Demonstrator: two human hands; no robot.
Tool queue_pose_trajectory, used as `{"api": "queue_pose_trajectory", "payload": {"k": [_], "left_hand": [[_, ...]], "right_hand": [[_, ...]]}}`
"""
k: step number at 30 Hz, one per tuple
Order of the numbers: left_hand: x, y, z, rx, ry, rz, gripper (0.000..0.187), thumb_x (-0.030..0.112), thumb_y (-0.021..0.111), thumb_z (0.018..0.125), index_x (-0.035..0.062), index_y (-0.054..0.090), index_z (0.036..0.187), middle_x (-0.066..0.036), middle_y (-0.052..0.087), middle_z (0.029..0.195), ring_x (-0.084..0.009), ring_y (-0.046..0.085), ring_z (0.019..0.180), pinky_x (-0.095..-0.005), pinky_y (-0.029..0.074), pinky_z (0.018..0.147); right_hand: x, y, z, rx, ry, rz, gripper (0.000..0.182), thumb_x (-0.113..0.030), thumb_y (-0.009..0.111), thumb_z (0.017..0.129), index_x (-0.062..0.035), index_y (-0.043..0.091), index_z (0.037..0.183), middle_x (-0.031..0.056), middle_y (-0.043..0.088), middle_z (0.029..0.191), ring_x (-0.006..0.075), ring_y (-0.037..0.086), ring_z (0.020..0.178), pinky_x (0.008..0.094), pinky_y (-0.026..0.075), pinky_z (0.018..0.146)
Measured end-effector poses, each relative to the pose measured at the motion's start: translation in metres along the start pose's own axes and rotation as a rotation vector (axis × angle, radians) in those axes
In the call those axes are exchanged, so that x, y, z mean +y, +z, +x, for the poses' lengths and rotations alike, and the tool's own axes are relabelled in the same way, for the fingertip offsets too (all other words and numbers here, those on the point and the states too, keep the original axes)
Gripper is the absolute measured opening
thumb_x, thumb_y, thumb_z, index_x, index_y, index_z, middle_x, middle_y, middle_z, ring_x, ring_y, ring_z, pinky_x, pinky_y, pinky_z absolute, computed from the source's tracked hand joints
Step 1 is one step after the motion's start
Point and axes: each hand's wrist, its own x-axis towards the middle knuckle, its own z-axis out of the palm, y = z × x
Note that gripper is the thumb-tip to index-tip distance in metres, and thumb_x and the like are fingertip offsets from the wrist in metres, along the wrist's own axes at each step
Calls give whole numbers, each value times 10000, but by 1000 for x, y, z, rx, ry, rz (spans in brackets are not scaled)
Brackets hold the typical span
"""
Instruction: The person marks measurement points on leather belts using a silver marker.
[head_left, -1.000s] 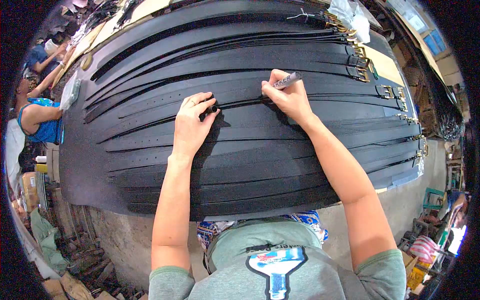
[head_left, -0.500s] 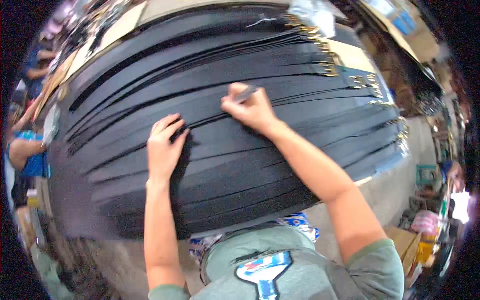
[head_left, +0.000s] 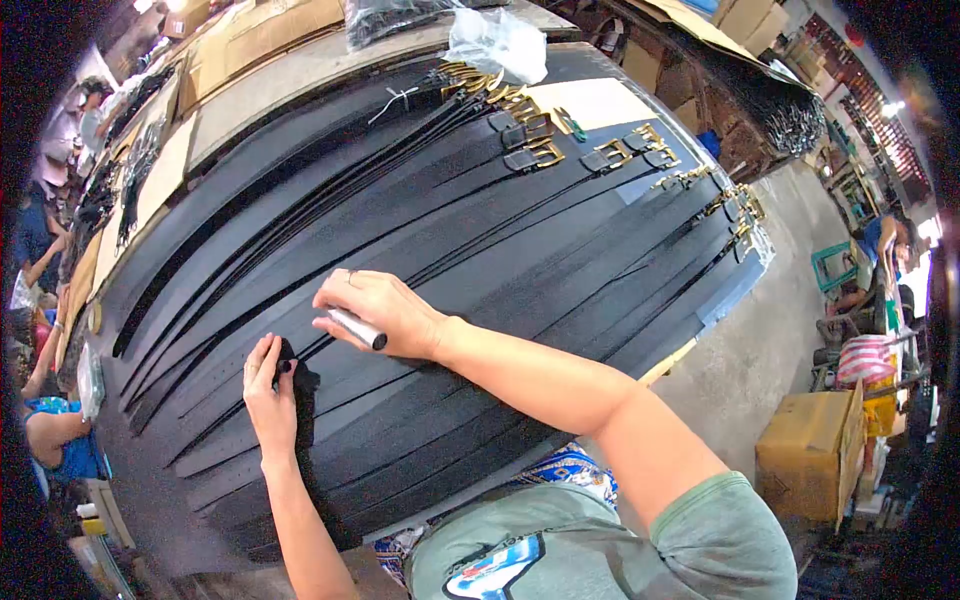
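Right hand (head_left: 385, 312) gripping marker (head_left: 358, 329), left hand (head_left: 270, 390) flat on belts (head_left: 480, 250).

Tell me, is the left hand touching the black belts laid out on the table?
Touching. The head view shows the left hand lying flat on the black belts, fingers pressed on a strap, no gap visible.

A grey concrete floor (head_left: 760, 350) is seen to the right, where a cardboard box (head_left: 812, 455) and a green stool (head_left: 833, 268) are set. Daylight is admitted at far right.
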Motion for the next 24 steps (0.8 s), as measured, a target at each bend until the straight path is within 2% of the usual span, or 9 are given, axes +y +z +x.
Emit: {"api": "queue_pose_trajectory", "payload": {"k": [7,8,11,15,18,21,22,23,24], "left_hand": [[4,-1,0,11,-31,-31,391,-57,660,785,8,647,1171,-154,622,1151,-314,597,1082,-382,461,946],[5,0,1,32,-12,-49,405,-69,663,763,13,654,1159,-145,624,1094,-306,598,1049,-376,469,921],[7,-3,2,55,88,89,421,-70,678,763,44,658,1168,-129,627,1093,-286,607,1011,-358,484,895],[11,-5,1,70,90,126,465,-94,673,722,80,678,1153,-115,626,1074,-287,597,1012,-371,480,894],[11,-4,1,144,142,168,453,-105,639,681,85,711,1086,-105,632,1005,-274,593,971,-375,488,865],[5,0,1,203,178,202,395,-53,670,688,118,729,1039,-91,654,956,-272,608,927,-367,506,825],[3,2,1,198,170,259,356,-24,674,692,124,731,1011,-88,658,959,-268,610,926,-366,509,814],[0,4,0,231,190,197,294,7,664,714,123,728,977,-93,660,955,-273,613,934,-373,511,808],[-2,3,0,231,186,187,260,10,639,734,115,724,956,-102,658,949,-285,614,936,-382,509,810]], "right_hand": [[-14,-9,2,102,-90,-55,223,-83,711,800,-46,577,975,117,590,852,301,616,753,379,504,671],[-14,-11,2,102,-93,-57,221,-81,712,798,-46,581,973,113,591,850,297,617,749,378,505,666],[-14,-10,2,101,-109,-49,212,-78,714,795,-47,590,964,103,592,844,287,617,739,375,507,654],[-14,-14,0,109,-121,-76,205,-83,725,789,-52,596,945,101,592,819,286,619,725,373,507,642],[-8,-11,1,132,-110,16,239,-67,758,755,-60,603,936,113,613,786,290,634,712,372,512,632],[-8,-17,4,156,-14,62,209,-81,760,773,-58,649,949,113,658,854,265,657,751,331,523,676],[-15,-22,6,132,58,22,190,-109,753,800,-55,658,955,83,659,853,194,651,752,296,514,688],[-14,-19,2,103,264,84,156,-116,725,839,-48,659,963,36,650,843,116,620,761,258,499,686],[-16,-22,6,96,308,113,189,-117,725,831,-48,658,994,66,671,896,142,642,816,274,513,731]]}}
